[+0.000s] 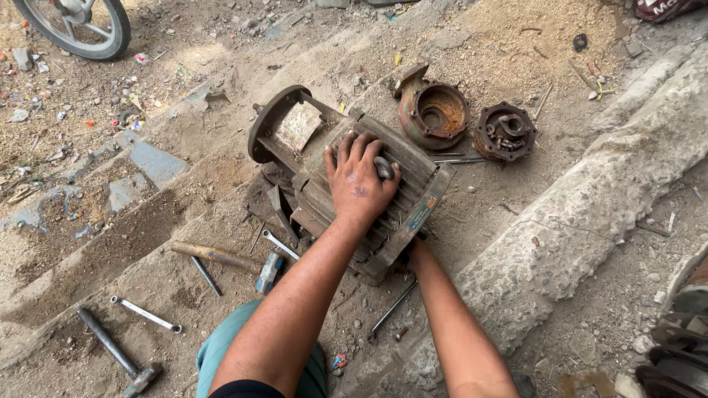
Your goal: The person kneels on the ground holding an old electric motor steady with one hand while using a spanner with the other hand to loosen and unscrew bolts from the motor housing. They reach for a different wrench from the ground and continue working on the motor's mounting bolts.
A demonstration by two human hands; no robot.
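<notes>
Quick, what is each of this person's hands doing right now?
Left hand: open, fingers spread, pressing flat on the finned motor housing.
Right hand: hidden under the motor's near end; open or closed cannot be told.

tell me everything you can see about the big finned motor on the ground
The motor is a heavy, ribbed metal housing, grimy and rust-brown, lying tilted on sandy ground. A round flange caps its far end; a pale worn plate sits on top, a coloured label on its near edge. The left hand presses flat on its fins; the right hand is hidden behind its near end.
</notes>
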